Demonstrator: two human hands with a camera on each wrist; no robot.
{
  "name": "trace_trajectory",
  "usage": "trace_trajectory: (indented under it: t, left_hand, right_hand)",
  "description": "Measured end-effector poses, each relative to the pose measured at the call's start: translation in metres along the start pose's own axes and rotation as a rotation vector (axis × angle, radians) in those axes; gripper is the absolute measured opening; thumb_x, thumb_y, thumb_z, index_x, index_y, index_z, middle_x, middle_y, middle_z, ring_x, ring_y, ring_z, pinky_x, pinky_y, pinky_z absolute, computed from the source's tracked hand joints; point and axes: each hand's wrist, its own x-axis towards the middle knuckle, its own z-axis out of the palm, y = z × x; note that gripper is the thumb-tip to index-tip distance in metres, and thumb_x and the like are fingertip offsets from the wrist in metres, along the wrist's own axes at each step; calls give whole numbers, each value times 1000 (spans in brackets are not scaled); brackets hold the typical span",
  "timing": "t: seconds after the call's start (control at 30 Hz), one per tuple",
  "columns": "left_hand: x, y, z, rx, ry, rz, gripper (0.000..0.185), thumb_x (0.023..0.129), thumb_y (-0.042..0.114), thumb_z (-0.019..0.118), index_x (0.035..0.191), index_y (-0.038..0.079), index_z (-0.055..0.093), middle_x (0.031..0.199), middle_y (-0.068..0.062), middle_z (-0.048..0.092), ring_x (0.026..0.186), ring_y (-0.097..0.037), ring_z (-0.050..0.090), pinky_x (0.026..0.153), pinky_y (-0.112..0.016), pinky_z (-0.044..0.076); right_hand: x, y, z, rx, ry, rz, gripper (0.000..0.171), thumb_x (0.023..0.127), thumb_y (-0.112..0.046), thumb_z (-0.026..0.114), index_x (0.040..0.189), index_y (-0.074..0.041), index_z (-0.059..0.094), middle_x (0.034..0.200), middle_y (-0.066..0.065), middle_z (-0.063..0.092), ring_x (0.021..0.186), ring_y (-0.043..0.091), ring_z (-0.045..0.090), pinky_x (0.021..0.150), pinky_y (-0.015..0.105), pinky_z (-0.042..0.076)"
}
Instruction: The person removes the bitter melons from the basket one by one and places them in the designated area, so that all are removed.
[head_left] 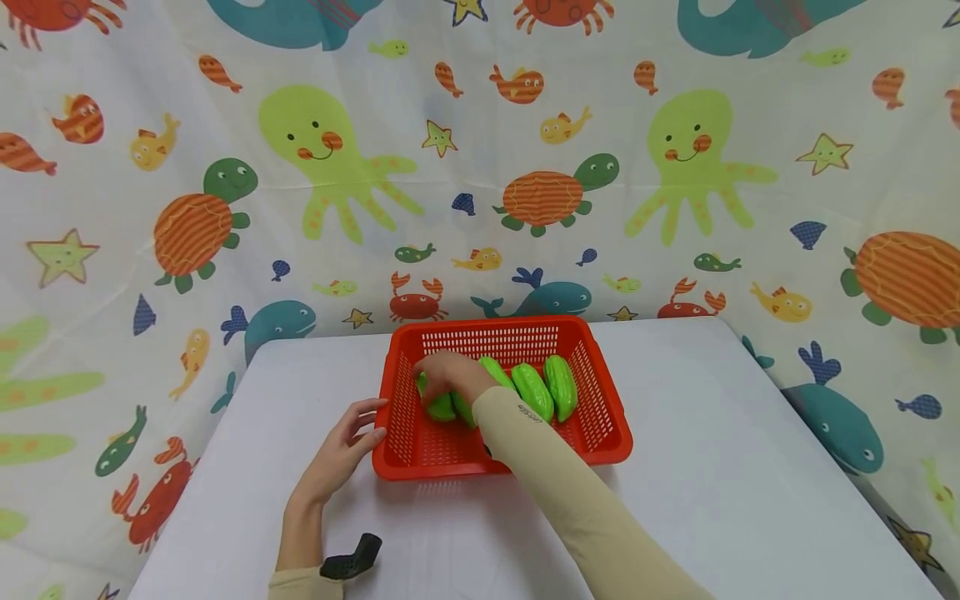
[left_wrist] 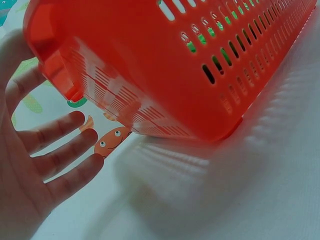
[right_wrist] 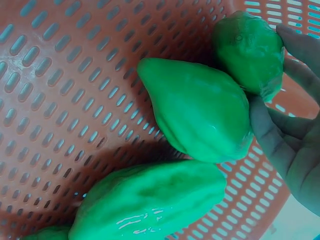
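A red plastic basket [head_left: 611, 400] with slotted walls holds several green, ridged bitter melons [head_left: 532, 392]. My right hand [head_left: 453, 375] reaches into its left part and grips the leftmost bitter melon [right_wrist: 247, 57], thumb on one side and fingers on the other. Close by the thumb lies another bitter melon [right_wrist: 200, 110], and a longer one [right_wrist: 150, 202] rests beyond it. Outside the basket, my left hand [head_left: 341, 450] is at the left rim; in the left wrist view its upper digits touch the rim while the other fingers [left_wrist: 65, 152] extend loosely, apart from the wall.
Under the basket is a white table [head_left: 720, 467], with bare surface on both sides. Behind it hangs a white curtain [head_left: 465, 217] printed with sea animals. A black strap [head_left: 351, 558] is on the left wrist.
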Motion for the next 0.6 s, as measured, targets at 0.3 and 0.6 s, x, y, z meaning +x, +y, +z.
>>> trace_trajectory:
  t: [0.3,0.6]
  left_hand:
    - [1,-1,0,-4,-6,11,50,95,30,64,140,19,44,147,-5,42,135,-31,40,101,-52,45]
    - [2,-3,-2,1,-10,13,50,95,30,63,141,19,44,146,-5,42,134,-31,40,100,-53,45]
  right_hand:
    - [-4,4,-4,103,6,13,51,88,-22,74,136,-21,57,124,0,59,109,17,52,98,35,47]
    - [-7,14,-13,278,-15,32,53,86,-24,75,136,-22,56,122,1,57,107,19,51,91,38,51]
